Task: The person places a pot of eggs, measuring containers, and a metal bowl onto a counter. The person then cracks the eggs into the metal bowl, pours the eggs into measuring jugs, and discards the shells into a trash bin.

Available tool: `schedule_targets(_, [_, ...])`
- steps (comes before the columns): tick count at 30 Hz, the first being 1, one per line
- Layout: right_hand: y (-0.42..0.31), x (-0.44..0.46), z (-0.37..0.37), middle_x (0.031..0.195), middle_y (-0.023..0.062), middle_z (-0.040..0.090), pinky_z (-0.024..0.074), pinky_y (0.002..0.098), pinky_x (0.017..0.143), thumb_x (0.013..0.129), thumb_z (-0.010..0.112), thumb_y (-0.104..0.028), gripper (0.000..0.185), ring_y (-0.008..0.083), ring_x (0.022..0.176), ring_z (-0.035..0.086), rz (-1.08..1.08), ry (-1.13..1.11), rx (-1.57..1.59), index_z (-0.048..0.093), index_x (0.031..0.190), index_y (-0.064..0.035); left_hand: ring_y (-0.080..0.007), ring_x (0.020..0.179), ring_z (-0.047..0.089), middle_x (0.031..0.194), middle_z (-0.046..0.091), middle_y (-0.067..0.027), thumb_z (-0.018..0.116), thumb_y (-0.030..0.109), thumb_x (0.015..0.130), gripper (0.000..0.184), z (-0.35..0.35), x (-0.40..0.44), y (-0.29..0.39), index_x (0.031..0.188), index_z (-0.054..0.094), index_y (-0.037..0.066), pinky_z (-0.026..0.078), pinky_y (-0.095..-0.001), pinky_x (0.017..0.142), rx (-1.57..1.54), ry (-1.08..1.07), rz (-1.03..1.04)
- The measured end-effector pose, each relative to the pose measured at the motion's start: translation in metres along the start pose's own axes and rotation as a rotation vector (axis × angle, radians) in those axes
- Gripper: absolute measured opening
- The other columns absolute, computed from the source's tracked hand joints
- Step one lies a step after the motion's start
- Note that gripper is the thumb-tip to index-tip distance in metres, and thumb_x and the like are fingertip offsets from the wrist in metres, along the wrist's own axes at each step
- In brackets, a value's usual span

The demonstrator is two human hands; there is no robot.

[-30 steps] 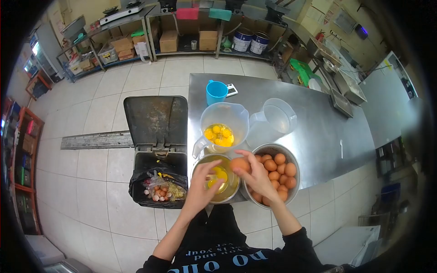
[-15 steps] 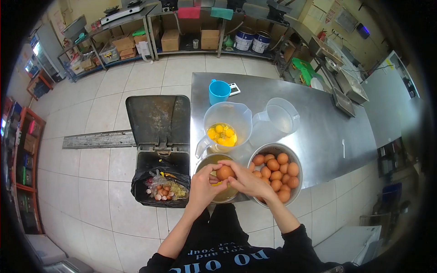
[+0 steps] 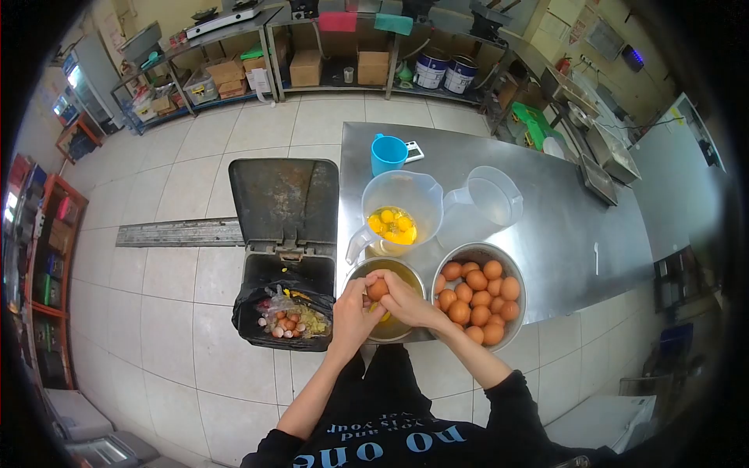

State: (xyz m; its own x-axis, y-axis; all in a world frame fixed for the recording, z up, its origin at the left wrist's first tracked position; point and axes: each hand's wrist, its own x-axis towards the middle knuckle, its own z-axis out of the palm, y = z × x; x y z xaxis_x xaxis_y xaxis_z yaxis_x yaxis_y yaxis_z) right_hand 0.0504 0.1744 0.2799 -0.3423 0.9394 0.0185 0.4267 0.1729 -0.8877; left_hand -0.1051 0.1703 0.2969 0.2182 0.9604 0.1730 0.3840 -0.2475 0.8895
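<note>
A brown egg is gripped by both of my hands above a metal bowl at the table's near edge. My left hand closes on its left side, and my right hand wraps it from the right. Some yellow shows just under the fingers; whether the shell is cracked is hard to make out. Clear liquid covers the bowl's bottom. Behind it stands a translucent jug with several yolks inside. Right of my hands, a larger metal bowl holds several brown eggs.
A second translucent jug, a light blue cup, a small white scale and a white utensil are on the steel table. An open bin containing eggshells stands left, its lid raised.
My hands have drawn closer together around the egg, covering more of it. The whole view has shifted slightly, with the scene sitting a little further right.
</note>
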Motion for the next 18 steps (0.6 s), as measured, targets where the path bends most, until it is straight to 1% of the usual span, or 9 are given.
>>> schedule_targets(5, [-0.017,-0.006,-0.01,0.115,0.0191,0.048,0.034,0.0349,0.101,0.08,0.043,-0.001,0.045,0.0323,0.114,0.047,-0.022,0.042,-0.095,0.04,0.125,0.0018,-0.0184,0.083,0.065,0.102,0.062,-0.0132,0.068,-0.002,0.07,0.042,-0.008,0.004,-0.002,0.11,0.057,0.001,0.054,-0.0264,0.072,-0.087,-0.031,-0.025])
schedule_targets(7, [-0.022,-0.01,-0.018,0.115,0.0191,0.047,0.0368,0.0357,0.099,0.079,0.049,0.001,0.051,0.034,0.111,0.048,-0.205,0.045,-0.171,0.041,0.13,-0.0022,-0.0208,0.085,0.064,0.111,0.059,-0.0143,0.067,-0.001,0.069,0.045,-0.014,0.006,-0.007,0.112,0.056,0.003,0.053,-0.0289,0.074,-0.103,-0.051,0.058])
schedule_targets(8, [-0.026,-0.013,-0.021,0.115,0.0191,0.047,0.0368,0.0357,0.099,0.079,0.049,0.001,0.051,0.034,0.111,0.048,-0.205,0.044,-0.171,0.041,0.13,-0.0022,-0.0233,0.087,0.064,0.119,0.056,-0.0154,0.066,-0.001,0.069,0.047,-0.016,0.006,-0.009,0.115,0.055,0.005,0.053,-0.0314,0.076,-0.12,-0.068,0.139])
schedule_targets(11, [-0.052,-0.023,-0.025,0.113,0.0163,0.046,0.0398,0.0389,0.095,0.076,0.053,0.002,0.06,0.0351,0.104,0.051,-0.093,0.066,-0.238,0.041,0.135,-0.0076,-0.0243,0.098,0.06,0.123,0.051,-0.017,0.067,0.0,0.07,0.053,-0.02,0.007,-0.001,0.119,0.049,0.004,0.05,-0.0315,0.082,-0.186,-0.125,0.155])
schedule_targets(12, [-0.068,-0.024,-0.02,0.114,0.0156,0.046,0.0403,0.0388,0.094,0.075,0.057,0.001,0.061,0.0348,0.101,0.052,-0.075,0.153,-0.201,0.043,0.134,-0.0097,-0.0243,0.098,0.06,0.123,0.051,-0.017,0.067,0.0,0.07,0.053,-0.021,0.005,0.006,0.119,0.049,0.004,0.05,-0.0315,0.082,-0.194,-0.137,0.158])
schedule_targets(13, [-0.076,-0.024,-0.014,0.114,0.0148,0.046,0.0408,0.0387,0.093,0.074,0.06,-0.001,0.061,0.0344,0.099,0.053,-0.053,0.242,-0.167,0.045,0.133,-0.0118,-0.0249,0.102,0.058,0.122,0.05,-0.0175,0.067,0.001,0.07,0.055,-0.023,0.001,0.017,0.12,0.046,0.004,0.049,-0.0319,0.085,-0.23,-0.104,0.112])
schedule_targets(14, [-0.075,-0.022,-0.005,0.112,0.0132,0.047,0.0418,0.0377,0.091,0.07,0.067,-0.004,0.066,0.0327,0.102,0.051,-0.147,0.312,-0.196,0.047,0.132,-0.0172,-0.0255,0.105,0.055,0.121,0.049,-0.0179,0.068,0.003,0.07,0.058,-0.022,-0.004,0.023,0.121,0.042,0.003,0.047,-0.0323,0.087,-0.267,-0.079,0.06])
schedule_targets(17, [-0.103,-0.035,0.001,0.109,0.0105,0.052,0.0389,0.0392,0.093,0.066,0.074,-0.012,0.064,0.03,0.107,0.049,-0.171,0.378,-0.365,0.054,0.127,-0.0159,-0.0258,0.109,0.05,0.11,0.05,-0.0155,0.071,0.003,0.066,0.055,-0.039,-0.03,0.026,0.113,0.042,0.002,0.041,-0.035,0.093,-0.123,0.102,-0.059])
schedule_targets(18, [-0.109,-0.049,-0.011,0.101,0.0082,0.054,0.0368,0.0399,0.095,0.064,0.076,-0.015,0.055,0.0288,0.108,0.047,-0.028,0.477,-0.293,0.061,0.117,-0.0161,-0.0272,0.113,0.047,0.109,0.05,-0.0153,0.072,0.004,0.066,0.055,-0.055,-0.04,0.02,0.112,0.042,0.002,0.04,-0.0357,0.094,-0.14,0.139,-0.138])
